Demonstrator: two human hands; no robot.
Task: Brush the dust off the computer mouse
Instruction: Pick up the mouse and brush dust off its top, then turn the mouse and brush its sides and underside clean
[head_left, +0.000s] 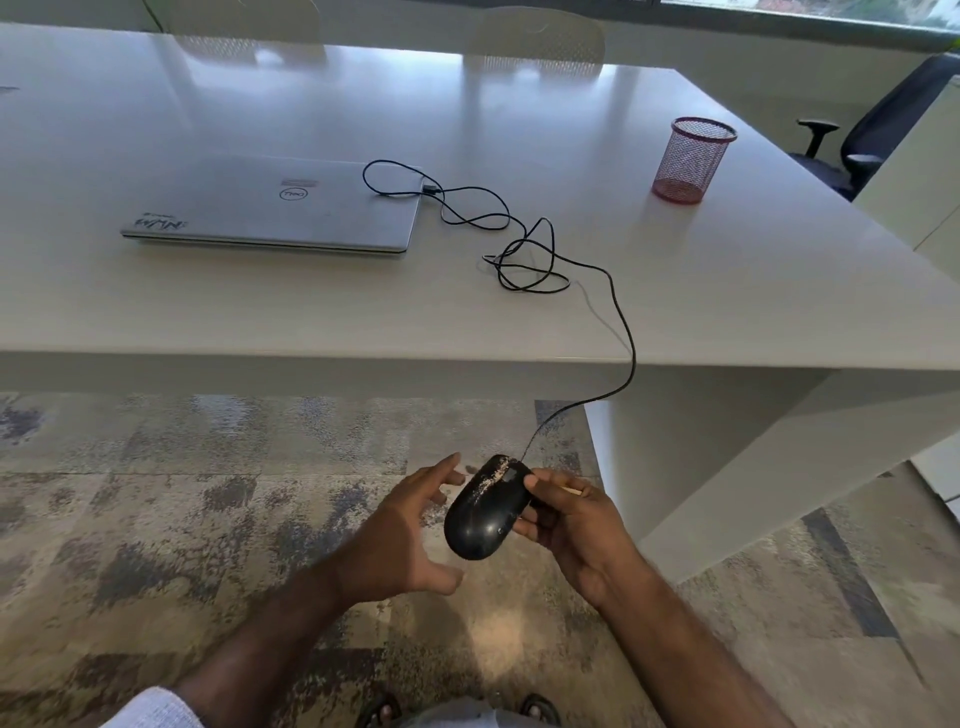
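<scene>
One black computer mouse (488, 512), pale dust on its front, held off the table's near edge, above the carpet (156, 519), pinched between thumb and fingers of right hand (574, 530). Left hand (402, 535) just beside, fingers spread wide, holding nothing. One cable (524, 260) looping across table (727, 291) to one closed laptop (275, 202). One red mesh cup (693, 158) toward the right edge.
</scene>
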